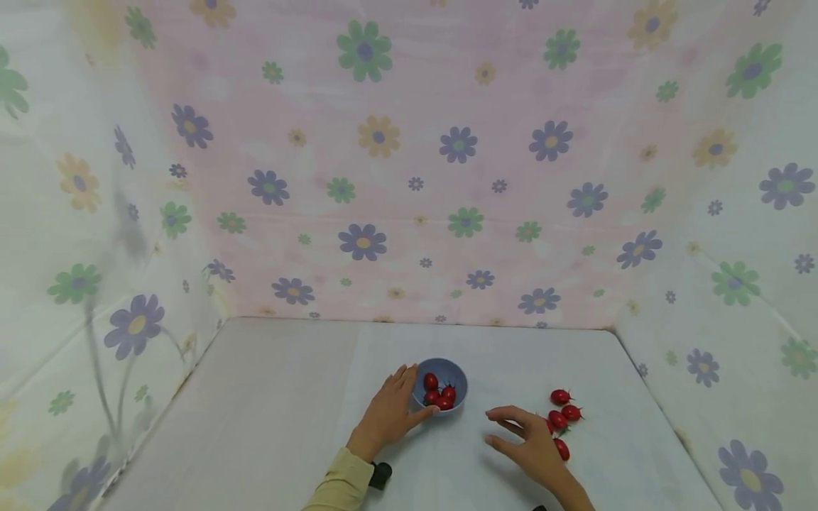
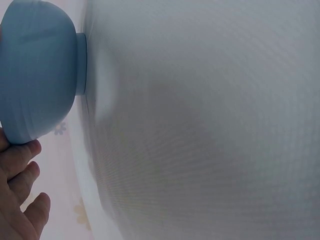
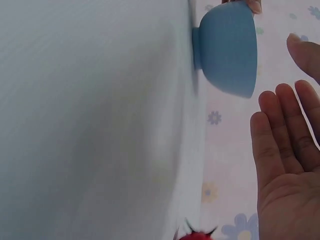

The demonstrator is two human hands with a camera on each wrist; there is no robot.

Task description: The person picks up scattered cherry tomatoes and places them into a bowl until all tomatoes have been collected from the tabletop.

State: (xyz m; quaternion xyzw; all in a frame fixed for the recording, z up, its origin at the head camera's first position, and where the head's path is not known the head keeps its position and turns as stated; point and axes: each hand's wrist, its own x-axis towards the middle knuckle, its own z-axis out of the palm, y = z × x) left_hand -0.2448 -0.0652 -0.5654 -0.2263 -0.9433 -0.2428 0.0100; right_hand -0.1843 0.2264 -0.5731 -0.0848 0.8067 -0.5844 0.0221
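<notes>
A small blue bowl (image 1: pixel 457 376) stands on the table with several red cherry tomatoes (image 1: pixel 431 382) inside. My left hand (image 1: pixel 393 408) holds the bowl by its left side, thumb at the near rim and fingers along the far left rim. In the left wrist view, fingertips touch the rim of the bowl (image 2: pixel 37 70). To the right of the bowl, my right hand (image 1: pixel 527 443) hovers with nothing between thumb and fingers. Its fingers look nearly straight in the right wrist view. Several more cherry tomatoes (image 1: pixel 557 420) lie just beyond and beside the right hand, one partly hidden by it.
A white cloth (image 1: pixel 287 411) covers the table. Flower-patterned fabric rises as a wall at the back (image 1: pixel 415 163) and on both sides. At the bottom edge of the right wrist view, a red tomato (image 3: pixel 196 236) with a green stem shows partly.
</notes>
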